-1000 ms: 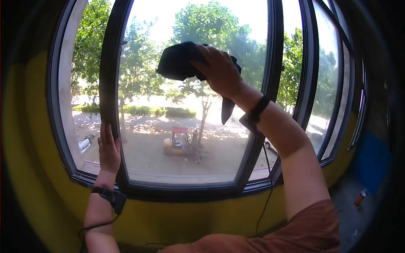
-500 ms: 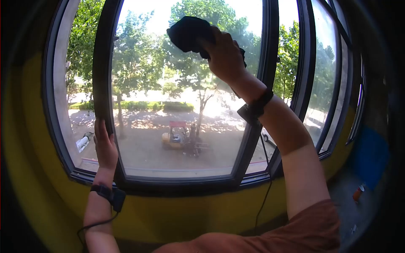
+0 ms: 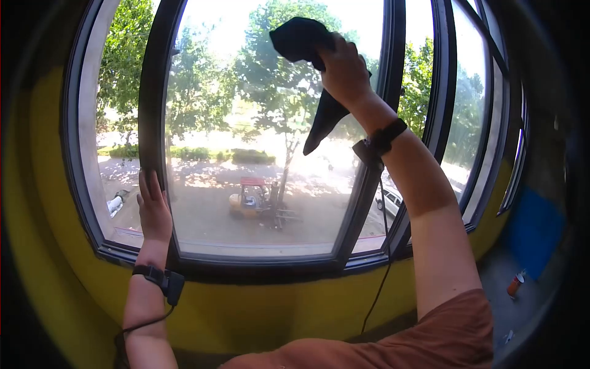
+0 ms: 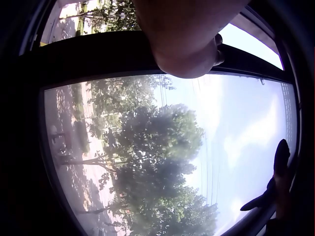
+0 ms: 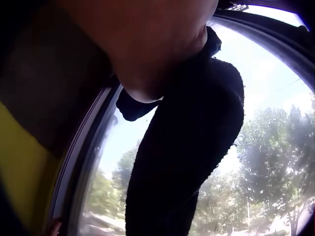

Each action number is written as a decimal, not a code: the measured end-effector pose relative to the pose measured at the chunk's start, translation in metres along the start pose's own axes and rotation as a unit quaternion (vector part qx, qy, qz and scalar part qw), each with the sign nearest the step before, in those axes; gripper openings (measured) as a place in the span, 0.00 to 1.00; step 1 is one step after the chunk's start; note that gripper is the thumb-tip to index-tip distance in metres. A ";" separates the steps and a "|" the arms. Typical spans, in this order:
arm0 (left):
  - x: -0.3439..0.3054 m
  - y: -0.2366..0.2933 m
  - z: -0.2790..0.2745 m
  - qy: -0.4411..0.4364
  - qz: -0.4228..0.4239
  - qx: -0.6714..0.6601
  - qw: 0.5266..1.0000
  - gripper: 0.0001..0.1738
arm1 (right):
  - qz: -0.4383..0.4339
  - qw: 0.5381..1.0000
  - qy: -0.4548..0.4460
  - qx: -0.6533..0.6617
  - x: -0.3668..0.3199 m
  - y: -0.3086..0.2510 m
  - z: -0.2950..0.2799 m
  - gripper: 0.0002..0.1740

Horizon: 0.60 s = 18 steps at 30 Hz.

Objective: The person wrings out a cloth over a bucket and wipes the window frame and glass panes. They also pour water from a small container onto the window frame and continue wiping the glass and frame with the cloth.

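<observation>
My right hand (image 3: 346,71) grips a dark cloth (image 3: 301,40) high up, at the upper right of the window pane (image 3: 215,203). One bunched part of the cloth sticks out to the left and a pointed end hangs below the hand. In the right wrist view the cloth (image 5: 184,142) hangs down long, with a fuzzy edge, across the glass. My left hand (image 3: 153,209) rests on the dark upright of the window frame (image 3: 152,104), low on the left, fingers straight and pointing up. In the left wrist view that hand (image 4: 189,54) lies over the frame bar.
Yellow wall (image 3: 258,307) runs below the window. To the right are more window panes (image 3: 470,104), a blue panel (image 3: 534,234) and a reddish can (image 3: 515,286) on the floor. A cable (image 3: 381,283) trails from the right wrist. Outside stand trees and a forklift (image 3: 251,200).
My right hand has moved up and to the right across the pane with the cloth, whose pointed end swings below it. The left hand stays on the frame.
</observation>
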State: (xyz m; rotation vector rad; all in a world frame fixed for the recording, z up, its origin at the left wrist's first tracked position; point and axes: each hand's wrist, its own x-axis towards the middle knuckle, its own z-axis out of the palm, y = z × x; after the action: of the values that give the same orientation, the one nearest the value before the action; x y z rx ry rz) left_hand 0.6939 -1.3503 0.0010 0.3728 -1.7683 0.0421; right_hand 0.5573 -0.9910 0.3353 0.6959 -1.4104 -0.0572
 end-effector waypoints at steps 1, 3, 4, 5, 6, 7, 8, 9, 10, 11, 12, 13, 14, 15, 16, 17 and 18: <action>-0.001 0.002 0.000 -0.013 -0.021 -0.004 1.000 0.41 | 0.016 0.999 -0.023 -0.016 0.007 0.002 -0.003 0.24; -0.001 0.002 -0.001 -0.026 -0.039 -0.007 0.999 0.41 | 0.011 0.999 -0.035 -0.030 0.003 -0.002 -0.004 0.24; 0.000 0.002 -0.001 -0.024 -0.041 -0.004 0.999 0.41 | -0.013 0.999 -0.024 -0.029 -0.006 -0.013 -0.005 0.24; 0.001 0.003 0.000 -0.022 -0.043 -0.003 0.999 0.41 | -0.044 0.998 -0.034 -0.005 -0.021 -0.027 -0.007 0.24; 0.003 0.001 0.002 -0.020 -0.041 -0.006 0.999 0.41 | -0.088 0.996 -0.022 0.014 -0.037 -0.041 -0.008 0.24; 0.003 -0.003 0.004 -0.010 -0.033 -0.006 0.999 0.41 | -0.072 0.995 -0.063 0.002 -0.038 -0.041 -0.016 0.22; 0.002 -0.003 0.006 0.000 -0.026 -0.005 1.000 0.41 | -0.172 0.981 -0.068 0.053 -0.072 -0.070 -0.011 0.21; 0.003 -0.001 0.003 0.020 -0.014 -0.021 0.999 0.41 | -0.218 0.968 -0.115 0.049 -0.086 -0.083 -0.018 0.21; 0.003 0.001 0.003 0.021 -0.014 -0.023 0.999 0.41 | -0.280 0.951 -0.123 0.048 -0.099 -0.090 -0.021 0.21; 0.003 0.002 0.003 0.003 -0.031 -0.024 0.999 0.42 | -0.292 0.947 -0.118 0.060 -0.101 -0.088 -0.018 0.20; 0.003 0.001 0.002 -0.015 -0.048 -0.024 0.998 0.42 | -0.303 0.944 -0.113 0.072 -0.100 -0.086 -0.019 0.20; 0.002 -0.002 0.005 -0.018 -0.052 -0.021 0.998 0.43 | -0.272 0.954 -0.112 0.065 -0.093 -0.080 -0.019 0.20; 0.002 -0.003 0.005 -0.017 -0.053 -0.021 0.998 0.43 | -0.242 0.962 -0.113 0.058 -0.080 -0.069 -0.017 0.21; 0.002 -0.003 0.004 -0.016 -0.050 -0.021 0.998 0.43 | -0.214 0.972 -0.084 0.040 -0.066 -0.053 -0.013 0.22; 0.002 -0.002 0.003 -0.015 -0.045 -0.022 0.999 0.43 | -0.173 0.984 -0.047 0.016 -0.050 -0.035 -0.008 0.23; 0.004 0.000 0.002 -0.014 -0.045 -0.025 0.999 0.43 | -0.120 0.992 -0.036 -0.008 -0.031 -0.017 -0.010 0.23; 0.004 0.000 0.001 -0.015 -0.045 -0.027 0.998 0.43 | -0.073 0.996 -0.040 -0.037 -0.011 0.008 -0.007 0.25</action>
State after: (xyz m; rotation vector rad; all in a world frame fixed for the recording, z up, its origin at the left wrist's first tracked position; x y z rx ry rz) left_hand 0.6925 -1.3512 0.0047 0.4157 -1.7762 -0.0764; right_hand 0.5583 -0.9770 0.3292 0.7412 -1.4258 -0.2525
